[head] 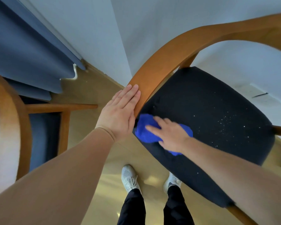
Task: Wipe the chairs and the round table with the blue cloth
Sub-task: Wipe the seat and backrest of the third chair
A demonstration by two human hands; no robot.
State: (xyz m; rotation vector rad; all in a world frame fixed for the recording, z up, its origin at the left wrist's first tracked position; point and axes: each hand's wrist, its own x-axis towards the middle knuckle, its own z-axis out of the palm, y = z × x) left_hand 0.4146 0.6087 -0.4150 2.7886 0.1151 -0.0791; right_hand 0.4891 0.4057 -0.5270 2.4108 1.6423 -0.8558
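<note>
The blue cloth (pixel 146 132) lies bunched on the dark seat (pixel 209 111) of the near chair, at the seat's left edge, close to where the wooden rail meets it. We see only part of the cloth. Its middle is covered by the right hand (pixel 170 135), and a small blue corner shows again below the wrist. That hand presses down on the cloth with its fingers (pixel 152 128) stretched out and slightly spread, not curled round it. They are a little blurred, so we cannot make out the fingertips sharply.

The left hand (pixel 120 111), in a tan sleeve, lies flat against the curved wooden rail (pixel 177 46) of the chair, fingers straight and held together, holding nothing. We cannot tell where its thumb sits.

White specks (pixel 225 122) dot the right half of the seat, well apart from the cloth. The rail arches away to the top right corner and is cut off there.

At the left edge stands a second chair (pixel 11 119), only partly in view, with a blue curtain (pixel 23 46) behind it. On the glossy floor (pixel 91 88) below we see two pale shoes (pixel 129 177), the right one partly hidden by the seat's front edge.
</note>
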